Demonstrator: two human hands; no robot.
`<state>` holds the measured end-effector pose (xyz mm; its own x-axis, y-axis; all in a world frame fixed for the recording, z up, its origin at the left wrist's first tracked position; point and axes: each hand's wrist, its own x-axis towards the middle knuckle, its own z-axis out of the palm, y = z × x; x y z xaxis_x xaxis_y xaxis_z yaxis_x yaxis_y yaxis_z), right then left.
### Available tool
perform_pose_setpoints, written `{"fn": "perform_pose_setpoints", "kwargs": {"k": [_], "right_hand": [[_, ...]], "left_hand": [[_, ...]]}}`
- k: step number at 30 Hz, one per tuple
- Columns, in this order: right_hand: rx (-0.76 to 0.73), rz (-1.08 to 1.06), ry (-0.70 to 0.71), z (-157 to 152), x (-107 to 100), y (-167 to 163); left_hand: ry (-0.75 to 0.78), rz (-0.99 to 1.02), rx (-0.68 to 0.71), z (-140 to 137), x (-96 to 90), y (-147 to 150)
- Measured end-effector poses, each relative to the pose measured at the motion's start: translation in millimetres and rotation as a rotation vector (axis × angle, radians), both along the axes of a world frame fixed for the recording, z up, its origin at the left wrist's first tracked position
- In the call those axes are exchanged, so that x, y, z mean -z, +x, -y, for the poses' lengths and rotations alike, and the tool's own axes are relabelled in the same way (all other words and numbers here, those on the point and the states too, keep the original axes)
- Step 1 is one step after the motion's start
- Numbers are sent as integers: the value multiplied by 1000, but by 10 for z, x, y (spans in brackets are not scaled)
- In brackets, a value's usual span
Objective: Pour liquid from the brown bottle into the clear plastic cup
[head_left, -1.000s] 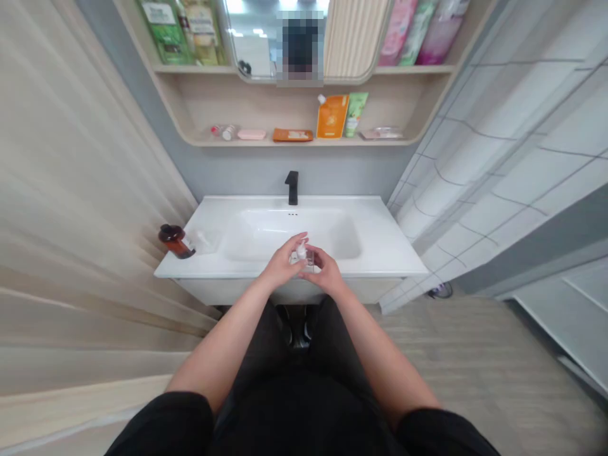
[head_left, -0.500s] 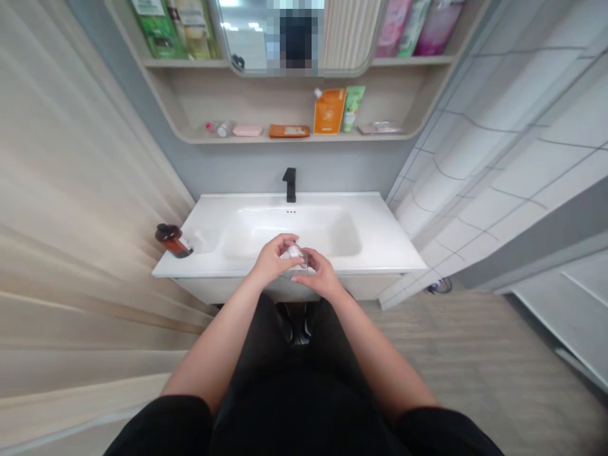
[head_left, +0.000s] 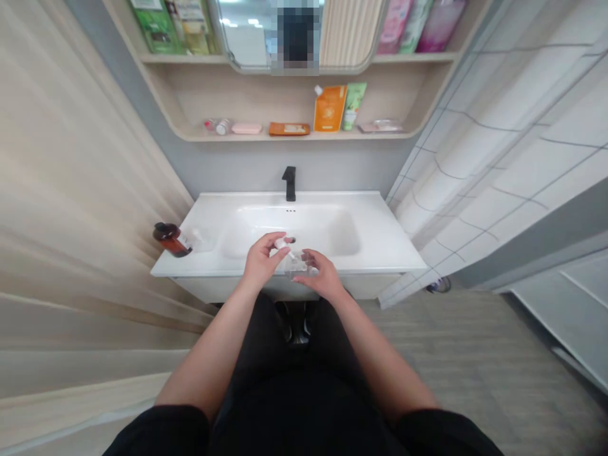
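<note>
My left hand point(head_left: 261, 259) is closed, pinching a small white pump-top-like piece point(head_left: 282, 242) between thumb and fingers. A thin pale stem seems to run from it toward my right hand. My right hand point(head_left: 323, 275) has its thumb and fingers wrapped round a clear bottle-like container point(head_left: 297, 269) with see-through walls. Both hands are over the front edge of the white sink point(head_left: 351, 234), the left slightly higher than the right. The white piece is just above and to the left of the clear container; whether the stem is inside it I cannot tell.
A brown bottle with a black top point(head_left: 171, 239) stands at the counter's left end, beside a faint clear object point(head_left: 203, 239). Behind the basin rises a black faucet point(head_left: 289, 183). Above, a shelf point(head_left: 237, 138) holds an orange pouch point(head_left: 329, 109), a green tube point(head_left: 354, 106) and several small items.
My left hand has moved left and slightly up with the white piece, away from the clear container. My right hand has stayed almost in place with the container.
</note>
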<state>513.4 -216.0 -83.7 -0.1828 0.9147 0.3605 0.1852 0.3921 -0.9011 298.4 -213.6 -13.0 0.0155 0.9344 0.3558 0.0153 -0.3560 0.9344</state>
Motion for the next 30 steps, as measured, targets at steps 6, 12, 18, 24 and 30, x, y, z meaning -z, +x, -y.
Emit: {"fn": "perform_pose_setpoints", "kwargs": {"k": [6,12,18,24,30], "right_hand": [[81,101,60,-5,-58,-56],[-9,72,8,50,-140,-51],[17,103,2,60,-94,83],[177,175,27,-93,137,537],[589,185,-101,-543,310,1484]], "left_hand": [[-16,-29,18,33,-177,-153],[-40,-85,10,115,-261,-194],[-77,83,-134,124,-157,-277],[-152,363,-507,119,379,-985],[-260,-11,-935,154,837,-2050]]}}
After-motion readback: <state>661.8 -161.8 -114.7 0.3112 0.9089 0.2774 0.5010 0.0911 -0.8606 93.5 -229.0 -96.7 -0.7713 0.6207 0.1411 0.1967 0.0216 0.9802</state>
